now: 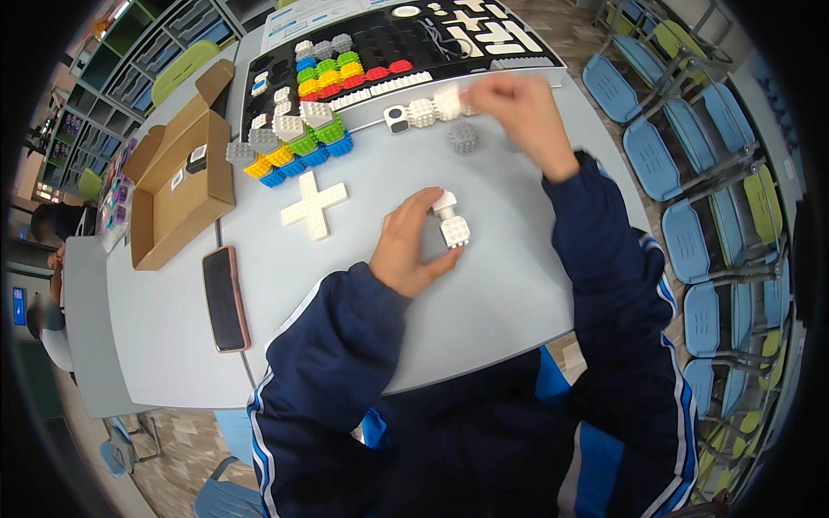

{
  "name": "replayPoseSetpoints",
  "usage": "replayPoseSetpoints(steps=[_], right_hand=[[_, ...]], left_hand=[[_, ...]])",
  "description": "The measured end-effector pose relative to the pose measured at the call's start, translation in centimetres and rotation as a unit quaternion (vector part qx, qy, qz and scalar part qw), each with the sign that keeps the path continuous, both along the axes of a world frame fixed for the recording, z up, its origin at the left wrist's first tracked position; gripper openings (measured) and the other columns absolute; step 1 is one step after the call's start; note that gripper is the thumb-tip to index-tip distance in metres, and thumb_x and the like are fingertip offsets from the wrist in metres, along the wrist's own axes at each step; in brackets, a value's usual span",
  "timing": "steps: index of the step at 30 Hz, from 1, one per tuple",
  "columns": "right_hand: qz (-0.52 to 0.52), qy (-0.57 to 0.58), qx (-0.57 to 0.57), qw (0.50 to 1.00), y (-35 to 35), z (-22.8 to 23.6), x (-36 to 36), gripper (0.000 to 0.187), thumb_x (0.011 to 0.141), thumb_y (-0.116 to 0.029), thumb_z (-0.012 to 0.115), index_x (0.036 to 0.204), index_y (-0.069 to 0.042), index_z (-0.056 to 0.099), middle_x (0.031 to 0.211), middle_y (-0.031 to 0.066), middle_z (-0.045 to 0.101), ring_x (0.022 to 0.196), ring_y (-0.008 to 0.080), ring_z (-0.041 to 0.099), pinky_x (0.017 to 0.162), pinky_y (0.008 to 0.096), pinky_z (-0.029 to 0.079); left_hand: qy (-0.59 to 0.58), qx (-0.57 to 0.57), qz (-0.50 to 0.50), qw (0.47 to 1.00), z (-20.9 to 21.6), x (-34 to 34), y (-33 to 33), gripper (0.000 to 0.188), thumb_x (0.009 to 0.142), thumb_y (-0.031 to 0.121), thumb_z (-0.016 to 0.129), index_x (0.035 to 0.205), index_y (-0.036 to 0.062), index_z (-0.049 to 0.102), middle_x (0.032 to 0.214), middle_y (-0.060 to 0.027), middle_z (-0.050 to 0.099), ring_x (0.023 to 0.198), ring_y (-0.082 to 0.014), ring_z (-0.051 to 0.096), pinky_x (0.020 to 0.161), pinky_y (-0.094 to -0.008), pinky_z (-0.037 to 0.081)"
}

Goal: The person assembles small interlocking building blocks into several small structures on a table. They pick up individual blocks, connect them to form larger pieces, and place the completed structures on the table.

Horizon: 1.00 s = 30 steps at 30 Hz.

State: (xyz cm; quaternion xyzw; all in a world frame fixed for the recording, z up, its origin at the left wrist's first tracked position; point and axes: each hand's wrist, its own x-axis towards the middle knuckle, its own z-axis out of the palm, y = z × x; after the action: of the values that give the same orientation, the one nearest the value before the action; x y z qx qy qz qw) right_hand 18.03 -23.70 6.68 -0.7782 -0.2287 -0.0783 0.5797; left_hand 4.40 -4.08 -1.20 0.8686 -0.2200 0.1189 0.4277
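Dark blue sleeves fill the foreground; left hand (408,246) pinches a small white block assembly (451,221) standing on the grey table (509,285), fingers closed around it. Up ahead, right hand (522,112) is blurred, fingertips pressed on a white cube (447,102) beside the black tray (380,47). White cross plate (314,205) lies left; phone (225,298) nearer.

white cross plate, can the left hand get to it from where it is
Probably yes: the white cross plate lies just left of the left hand with bare table between, though that hand holds a white block piece.
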Motion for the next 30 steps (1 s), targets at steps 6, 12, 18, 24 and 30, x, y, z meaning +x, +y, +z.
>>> replayPoseSetpoints(steps=[6, 12, 18, 24, 30], right_hand=[[0.077, 0.201, 0.032, 0.976, -2.1, -6.0, -8.5, 0.013, 0.086, -0.010, 0.070, 0.087, 0.003, 0.070, 0.080, 0.0000, 0.065, 0.074, 0.0047, 0.055, 0.066, 0.0219, 0.044], [0.111, 0.293, 0.050, 0.948, -2.2, -5.2, -9.2, 0.009, 0.088, -0.005, 0.068, 0.089, 0.003, 0.069, 0.089, 0.0011, 0.065, 0.084, 0.0065, 0.056, 0.077, 0.0230, 0.044], [0.130, 0.210, -0.039, 0.968, -2.4, -5.4, -9.4, 0.015, 0.085, -0.017, 0.073, 0.084, -0.002, 0.072, 0.078, -0.0010, 0.065, 0.069, 0.0057, 0.048, 0.063, 0.0234, 0.039], [0.124, 0.202, -0.063, 0.969, -2.4, -5.2, -9.0, 0.015, 0.084, -0.019, 0.074, 0.084, -0.003, 0.072, 0.078, -0.0018, 0.066, 0.069, 0.0053, 0.048, 0.062, 0.0227, 0.038], [0.141, 0.208, -0.011, 0.968, -2.3, -5.7, -8.9, 0.023, 0.083, -0.022, 0.077, 0.095, -0.004, 0.069, 0.082, -0.0015, 0.065, 0.070, 0.0041, 0.049, 0.063, 0.0209, 0.040]], left_hand=[[0.001, -0.007, -0.004, 1.000, 0.3, 0.0, -0.4, 0.074, 0.072, 0.014, 0.081, 0.136, 0.0034, 0.046, 0.131, -0.0171, 0.055, 0.119, -0.0340, 0.054, 0.101, -0.0397, 0.040], [-0.001, 0.011, 0.003, 1.000, 0.4, -0.1, -0.3, 0.074, 0.071, 0.013, 0.081, 0.136, 0.0036, 0.046, 0.132, -0.0171, 0.054, 0.119, -0.0342, 0.054, 0.102, -0.0401, 0.041], [-0.013, 0.015, 0.002, 1.000, -0.1, -0.2, -0.3, 0.075, 0.071, 0.013, 0.081, 0.136, 0.0038, 0.046, 0.133, -0.0173, 0.054, 0.119, -0.0341, 0.054, 0.101, -0.0404, 0.042], [-0.022, 0.006, -0.001, 1.000, 0.1, -0.2, -0.3, 0.073, 0.071, 0.012, 0.081, 0.135, 0.0045, 0.047, 0.133, -0.0177, 0.053, 0.121, -0.0345, 0.054, 0.102, -0.0404, 0.043], [-0.021, -0.006, -0.008, 1.000, 0.3, -0.3, -0.3, 0.055, 0.071, 0.010, 0.081, 0.120, 0.0055, 0.057, 0.135, -0.0183, 0.053, 0.122, -0.0356, 0.054, 0.100, -0.0395, 0.047]])
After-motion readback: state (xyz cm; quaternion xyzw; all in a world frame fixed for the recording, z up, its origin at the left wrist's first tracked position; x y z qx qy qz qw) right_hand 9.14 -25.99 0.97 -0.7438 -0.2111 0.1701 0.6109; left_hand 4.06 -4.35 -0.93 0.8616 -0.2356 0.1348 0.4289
